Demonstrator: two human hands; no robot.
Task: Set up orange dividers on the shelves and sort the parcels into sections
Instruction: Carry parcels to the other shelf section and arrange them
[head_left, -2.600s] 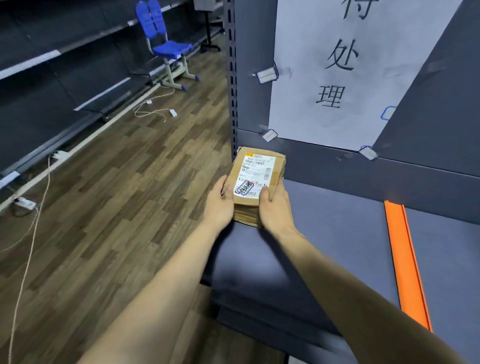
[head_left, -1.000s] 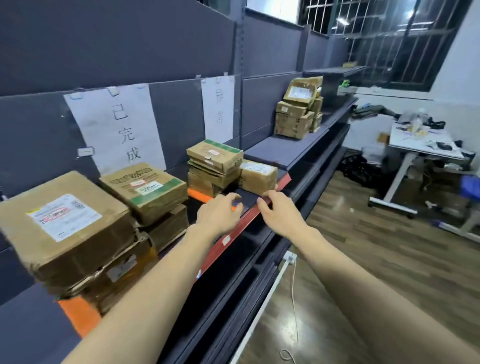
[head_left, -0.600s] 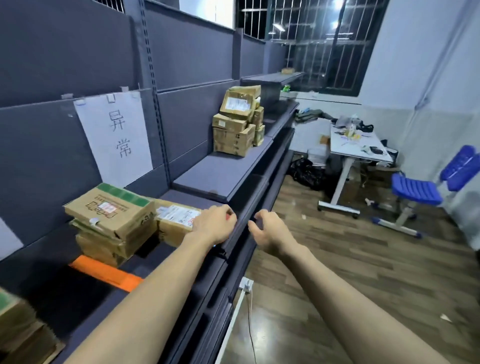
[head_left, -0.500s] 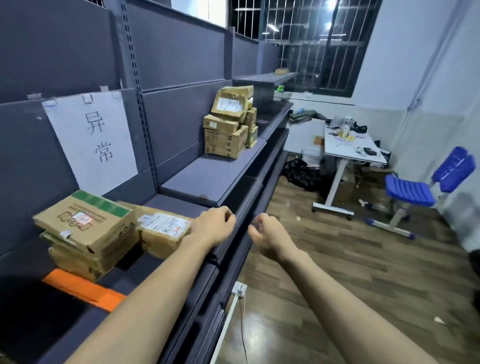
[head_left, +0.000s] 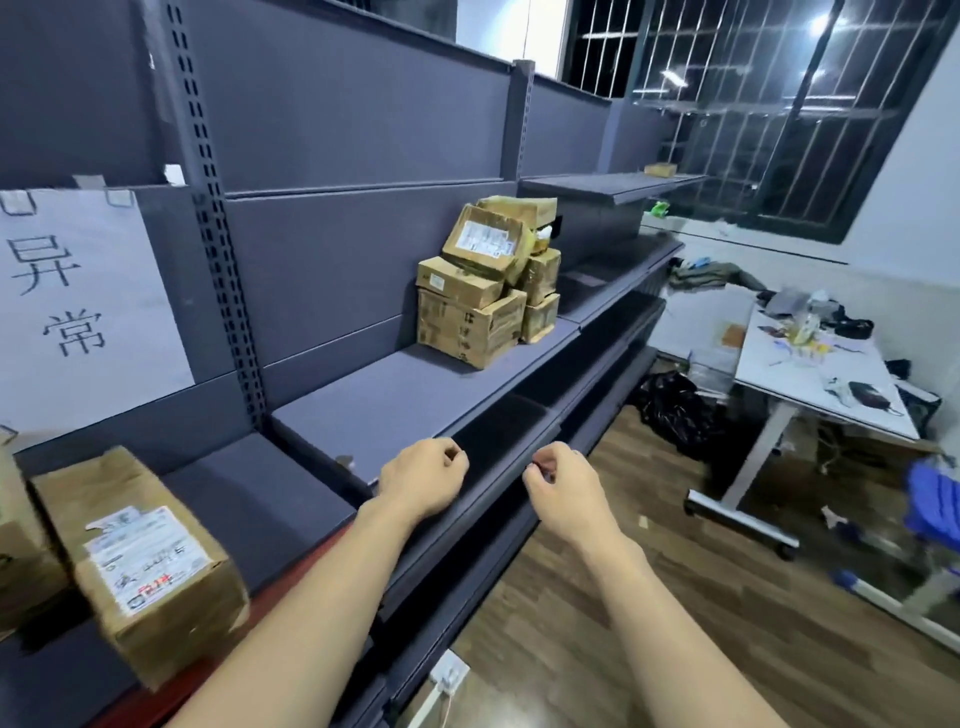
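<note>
Shelf (head_left: 374, 410): dark grey, long run.
Parcel stack (head_left: 483, 291): brown cartons piled toward the shelf's far end, top one tilted against the back panel.
Labelled parcel (head_left: 150, 561): at the near end, by the front edge.
Orange dividers: none in view.
Left hand (head_left: 423, 483), right hand (head_left: 563, 486): both loosely curled, apparently empty, though motion blur hides the fingertips; both hover off the front edge.
Handling note: reach the far stack, lift the tilted top carton first with both hands, read its label before placing.
</note>
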